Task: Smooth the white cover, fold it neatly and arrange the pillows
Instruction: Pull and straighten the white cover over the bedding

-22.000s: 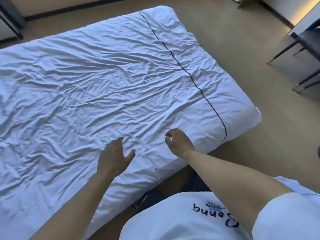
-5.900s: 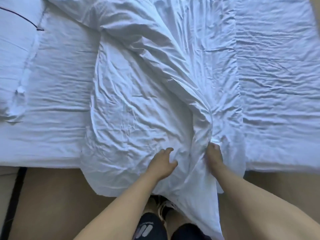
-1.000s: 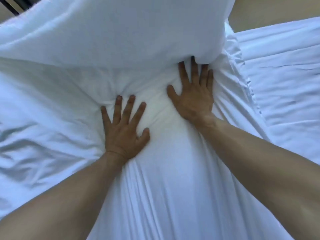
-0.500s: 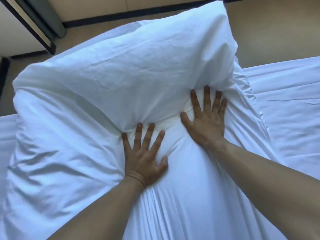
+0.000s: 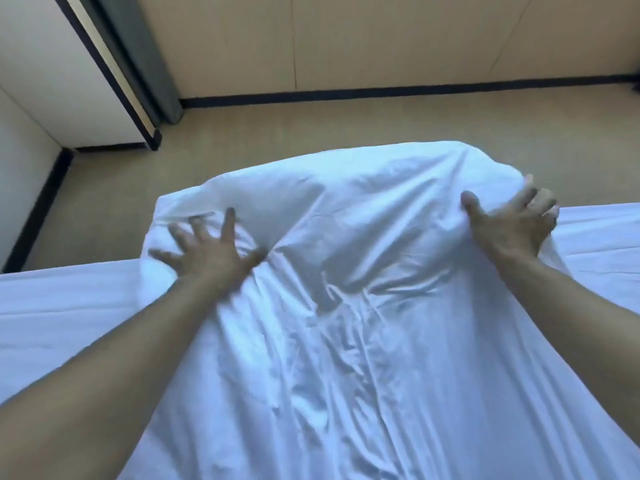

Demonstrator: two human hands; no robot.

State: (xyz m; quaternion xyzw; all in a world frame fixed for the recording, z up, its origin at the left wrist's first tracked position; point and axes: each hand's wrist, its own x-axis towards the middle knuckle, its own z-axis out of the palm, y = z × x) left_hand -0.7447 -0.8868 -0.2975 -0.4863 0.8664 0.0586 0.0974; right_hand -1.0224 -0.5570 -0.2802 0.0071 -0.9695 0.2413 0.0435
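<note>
The white cover [image 5: 363, 271] lies as a thick, wrinkled folded band running from me to the far side of the bed, where its puffy folded end hangs over the edge. My left hand [image 5: 207, 251], blurred, is spread flat with fingers apart on the fold's far left corner. My right hand [image 5: 509, 223] is at the far right corner, thumb on top and fingers curled over the edge of the fabric. No pillow can be told apart in view.
The white sheet of the bed [image 5: 62, 306] shows on both sides of the cover. Beyond it lies beige floor [image 5: 311, 126], then a wall with a dark baseboard [image 5: 381, 93]. A dark-edged panel [image 5: 114, 74] stands at the far left.
Both hands have moved apart from the middle of the fold to its two far corners. The raised upper layer has come down flatter, and the view has tilted up toward the wall.
</note>
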